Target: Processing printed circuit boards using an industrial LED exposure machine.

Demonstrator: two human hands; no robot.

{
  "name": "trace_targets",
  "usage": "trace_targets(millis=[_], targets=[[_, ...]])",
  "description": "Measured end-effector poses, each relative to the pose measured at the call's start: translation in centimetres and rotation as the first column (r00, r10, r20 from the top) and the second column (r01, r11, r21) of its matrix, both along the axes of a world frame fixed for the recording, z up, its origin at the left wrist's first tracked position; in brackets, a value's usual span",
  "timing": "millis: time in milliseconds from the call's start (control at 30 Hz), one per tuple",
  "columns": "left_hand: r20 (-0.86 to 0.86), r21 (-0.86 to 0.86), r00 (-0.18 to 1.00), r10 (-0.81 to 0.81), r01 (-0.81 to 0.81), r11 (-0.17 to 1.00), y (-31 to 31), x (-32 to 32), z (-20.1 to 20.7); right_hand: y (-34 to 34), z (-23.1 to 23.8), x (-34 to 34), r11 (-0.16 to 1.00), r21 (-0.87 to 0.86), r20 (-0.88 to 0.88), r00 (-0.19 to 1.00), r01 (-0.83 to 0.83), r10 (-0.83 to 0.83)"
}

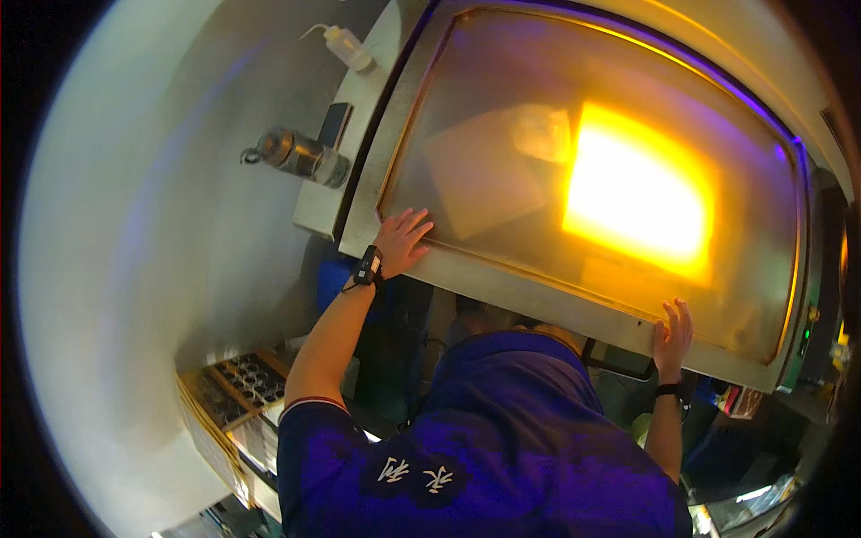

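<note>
Dk blue shirt (pixel 502 430) is nearest the cam, w/ two lt printed characters (pixel 437 481) on it. Pale label on the black wrist device (pixel 369 265), L arm, too small to read. R wrist has a dk band (pixel 668 390).

Framed panel (pixel 466 72) sits directly in front of the person, filling upper ctr & R of view: big, smooth, greyish-amber, rounded corners, pale metal frame (pixel 538 296) w/ a brownish inner line. Bright yellow-white light patch (pixel 637 193) glows R of ctr, orange at its edges. Purple-blue tint along far edge. Pale 4-sided shape (pixel 484 170) L of the patch, smaller pale shape (pixel 543 133) b/w them; can't tell if on or under the surface.

L hand (pixel 404 242) at panel's near L corner, palm down, fingers spread & nearly straight, grasping nothing. R hand (pixel 673 339) at near edge toward R, fingers loosely bent & close together, thumb a bit apart, also w/ nothing gripped; can't tell how firmly it touches.

Containers: on the L ledge (pixel 316 208), white squeeze btl (pixel 346 48) w/ bent spout, then see-through drink btl (pixel 300 155) w/ dk top, beside a flat dk item (pixel 335 124); contents unclear. Lower L, box (pixel 254 381) w/ rows of round shapes in dk sections.
</note>
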State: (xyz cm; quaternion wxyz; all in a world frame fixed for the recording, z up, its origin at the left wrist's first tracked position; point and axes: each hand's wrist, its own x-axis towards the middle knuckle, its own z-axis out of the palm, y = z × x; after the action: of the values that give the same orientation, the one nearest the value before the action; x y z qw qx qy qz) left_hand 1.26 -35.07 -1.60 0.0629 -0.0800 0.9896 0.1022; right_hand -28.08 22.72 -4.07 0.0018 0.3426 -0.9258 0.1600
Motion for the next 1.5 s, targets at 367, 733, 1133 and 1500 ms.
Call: trace_targets(millis=[367,733,1133,1500], targets=[[0.092,0.004,0.897,-0.433,0.435,0.901,-6.6,-1.3,-1.2,-7.5,-0.6,10.3,0.993,0.063,-0.090,0.992,0.098,-0.092],[-0.008,0.147,0.900,-0.436,0.432,0.890,-7.7,-0.9,-2.6,-7.9,-0.8,11.0,0.973,0.078,-0.045,0.976,0.217,-0.214],[-0.039,0.121,0.918,-0.394,0.396,0.910,-8.0,-0.8,-3.6,-8.3,-1.1,10.7,0.983,0.014,-0.076,0.980,0.184,-0.183],[-0.062,0.075,0.938,-0.342,0.346,0.935,-7.8,-0.7,-3.5,-8.8,-0.8,10.9,0.976,-0.046,-0.100,0.971,0.215,-0.219]])
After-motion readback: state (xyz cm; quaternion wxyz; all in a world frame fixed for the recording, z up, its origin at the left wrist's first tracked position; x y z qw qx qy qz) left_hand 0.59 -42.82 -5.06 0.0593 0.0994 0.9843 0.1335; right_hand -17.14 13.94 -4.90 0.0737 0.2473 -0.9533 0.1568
